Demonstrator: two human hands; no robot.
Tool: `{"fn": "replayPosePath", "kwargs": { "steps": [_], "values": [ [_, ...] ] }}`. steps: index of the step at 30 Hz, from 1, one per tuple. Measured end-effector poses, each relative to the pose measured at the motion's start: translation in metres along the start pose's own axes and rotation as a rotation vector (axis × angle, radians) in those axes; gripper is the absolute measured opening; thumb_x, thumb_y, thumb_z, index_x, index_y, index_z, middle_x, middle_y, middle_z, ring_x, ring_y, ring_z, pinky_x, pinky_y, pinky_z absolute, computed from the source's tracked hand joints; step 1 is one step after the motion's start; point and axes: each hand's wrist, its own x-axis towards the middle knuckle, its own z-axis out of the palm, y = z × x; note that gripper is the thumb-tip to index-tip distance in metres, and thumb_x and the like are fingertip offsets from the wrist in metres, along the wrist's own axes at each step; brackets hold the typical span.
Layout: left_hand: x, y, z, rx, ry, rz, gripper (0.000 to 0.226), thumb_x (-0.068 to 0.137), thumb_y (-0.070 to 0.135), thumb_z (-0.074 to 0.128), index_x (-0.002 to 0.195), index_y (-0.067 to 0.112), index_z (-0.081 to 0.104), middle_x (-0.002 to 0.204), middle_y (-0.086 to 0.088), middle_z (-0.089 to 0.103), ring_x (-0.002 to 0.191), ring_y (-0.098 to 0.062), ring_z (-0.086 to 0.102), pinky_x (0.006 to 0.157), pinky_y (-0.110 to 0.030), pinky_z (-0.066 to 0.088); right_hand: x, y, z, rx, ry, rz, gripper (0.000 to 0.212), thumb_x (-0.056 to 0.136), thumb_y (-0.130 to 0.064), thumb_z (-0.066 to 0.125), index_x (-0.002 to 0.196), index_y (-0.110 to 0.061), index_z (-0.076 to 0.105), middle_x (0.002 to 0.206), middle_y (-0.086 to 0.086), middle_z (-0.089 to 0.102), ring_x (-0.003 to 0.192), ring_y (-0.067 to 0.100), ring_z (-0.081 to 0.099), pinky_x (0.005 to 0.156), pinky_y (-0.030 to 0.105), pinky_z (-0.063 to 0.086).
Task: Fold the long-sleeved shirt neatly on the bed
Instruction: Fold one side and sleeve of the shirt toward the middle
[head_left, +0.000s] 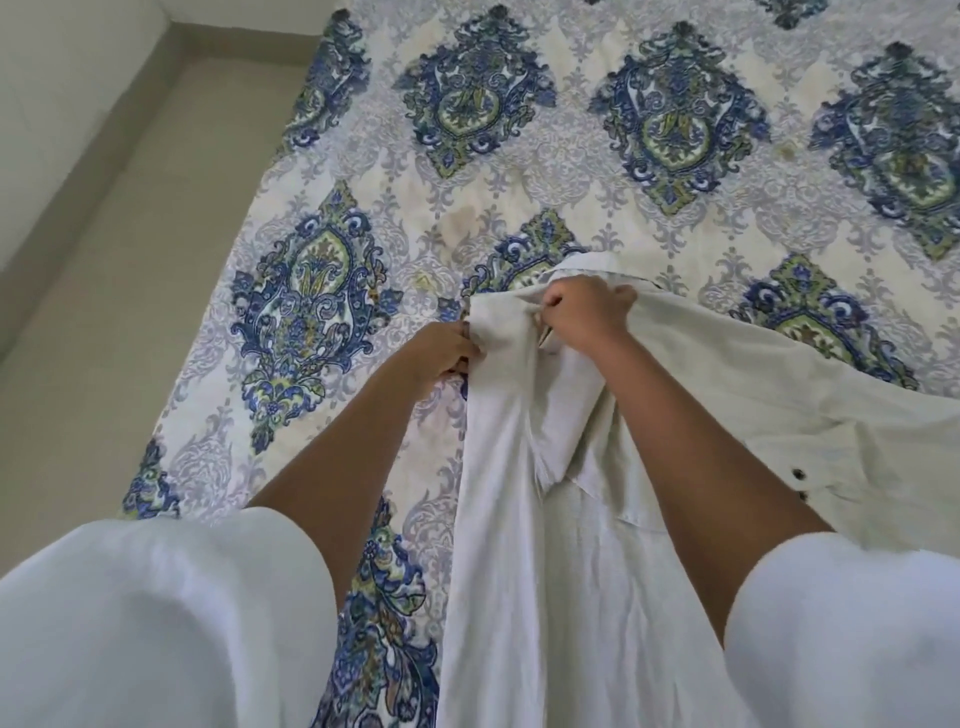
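Nearest me, at six o'clock, my white sleeves (156, 613) are filling the bottom of the view, both forearms reaching forward over the bed (597, 171). Between them the white long-sleeved shirt (530, 519) is lying lengthwise on the patterned bedspread, its body trailing back toward me and more of it spreading off toward three o'clock, where dark buttons (798, 473) are showing. At twelve o'clock my left hand (441, 351) is pinching the shirt's left edge, fingers curled on the cloth. Just beyond, my right hand (589, 306) is closing in a fist on bunched fabric beside the collar.
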Motion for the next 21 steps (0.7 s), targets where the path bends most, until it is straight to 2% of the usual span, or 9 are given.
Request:
{"fn": "replayPosePath", "kwargs": {
  "steps": [2,4,7,12,15,17,18,19,21],
  "values": [
    [0.004,0.000,0.006,0.049,0.067,-0.002,0.027,0.088,-0.004,0.051,0.067,0.013,0.049,0.056,0.003,0.054,0.043,-0.003,0.052,0.042,-0.015,0.044,0.003,0.008,0.000,-0.010,0.010,0.056,0.016,0.083,-0.015,0.050,0.074,-0.024,0.060,0.072,-0.007,0.055,0.108,0.024,0.052,0.102,0.047,0.023],
    [0.007,0.003,0.009,0.070,0.122,-0.008,0.022,0.089,0.004,0.052,0.070,0.015,0.048,0.068,0.002,0.049,0.057,-0.009,0.049,0.054,-0.020,0.045,0.006,0.008,0.004,0.060,-0.033,0.035,0.021,0.085,-0.026,0.053,0.064,-0.022,0.052,0.066,-0.008,0.049,0.103,0.024,0.054,0.100,0.046,0.027],
    [0.011,0.012,0.013,0.047,0.148,0.058,0.006,0.088,0.006,0.052,0.090,0.012,0.053,0.072,0.001,0.050,0.069,-0.016,0.050,0.068,-0.029,0.047,0.008,0.002,0.008,0.177,-0.084,0.011,0.019,0.086,-0.033,0.056,0.075,-0.020,0.065,0.075,-0.005,0.059,0.094,0.020,0.057,0.099,0.046,0.032],
    [0.018,0.020,0.012,0.137,0.285,0.176,0.027,0.085,-0.001,0.057,0.062,0.011,0.054,0.062,0.001,0.049,0.056,-0.009,0.044,0.046,-0.012,0.037,0.005,-0.001,0.006,-0.098,-0.078,0.110,0.017,0.085,-0.018,0.055,0.095,-0.019,0.069,0.077,-0.002,0.059,0.101,0.023,0.056,0.107,0.050,0.019],
    [0.018,0.016,0.017,0.102,0.307,0.169,0.019,0.084,0.007,0.057,0.065,0.012,0.056,0.066,-0.002,0.054,0.064,-0.018,0.051,0.059,-0.026,0.043,-0.003,0.005,0.009,0.006,-0.043,0.089,0.018,0.089,-0.024,0.051,0.098,-0.025,0.066,0.090,-0.002,0.065,0.112,0.023,0.053,0.108,0.050,0.016],
    [0.009,0.013,0.024,0.090,0.323,0.197,0.014,0.082,0.017,0.056,0.088,0.007,0.062,0.084,-0.008,0.057,0.082,-0.022,0.053,0.069,-0.031,0.044,-0.014,0.010,0.007,0.107,0.082,0.054,0.020,0.091,-0.028,0.048,0.104,-0.024,0.062,0.104,-0.002,0.065,0.118,0.022,0.048,0.107,0.047,0.015],
    [0.002,0.009,0.029,0.168,0.376,0.231,0.031,0.083,0.019,0.055,0.110,0.003,0.058,0.100,-0.013,0.055,0.095,-0.024,0.051,0.077,-0.033,0.045,-0.021,0.012,0.008,0.116,0.123,0.032,0.023,0.091,-0.029,0.049,0.110,-0.023,0.059,0.113,-0.001,0.062,0.121,0.022,0.045,0.106,0.047,0.016],
    [-0.009,0.001,0.036,0.282,0.463,0.277,0.045,0.087,0.019,0.055,0.128,0.003,0.047,0.120,-0.015,0.049,0.112,-0.026,0.046,0.090,-0.037,0.041,-0.030,0.014,0.008,0.105,0.130,0.005,0.027,0.090,-0.030,0.049,0.115,-0.022,0.056,0.119,0.000,0.058,0.123,0.023,0.042,0.107,0.047,0.016],
    [-0.037,-0.021,0.053,0.467,0.575,0.386,0.061,0.091,0.020,0.050,0.144,0.005,0.024,0.149,-0.015,0.026,0.137,-0.027,0.025,0.110,-0.039,0.023,-0.046,0.021,0.015,0.008,0.083,-0.047,0.031,0.091,-0.027,0.047,0.121,-0.021,0.053,0.125,0.003,0.054,0.124,0.024,0.040,0.108,0.048,0.016]
  ]
}}
